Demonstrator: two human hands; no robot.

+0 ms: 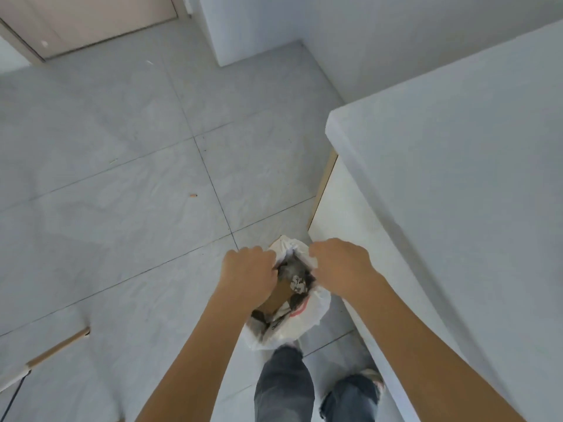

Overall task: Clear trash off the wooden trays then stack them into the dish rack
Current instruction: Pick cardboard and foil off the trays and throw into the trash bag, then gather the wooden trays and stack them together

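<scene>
A white plastic trash bag [315, 312] sits on the grey tiled floor just in front of my feet, beside the counter. Its mouth is held apart, and inside I see a brown cardboard piece [278, 295], crumpled paper [298, 284] and dark scraps. My left hand [248, 272] grips the left side of the bag's rim with closed fingers. My right hand [338, 264] grips the right side of the rim the same way. No wooden tray and no dish rack are in view.
A white counter [457, 153] fills the right side, its corner just above the bag. A wooden pole [58, 348] lies at the lower left. A small scrap [193, 195] lies on the floor tiles. A door [91, 19] stands at the top left.
</scene>
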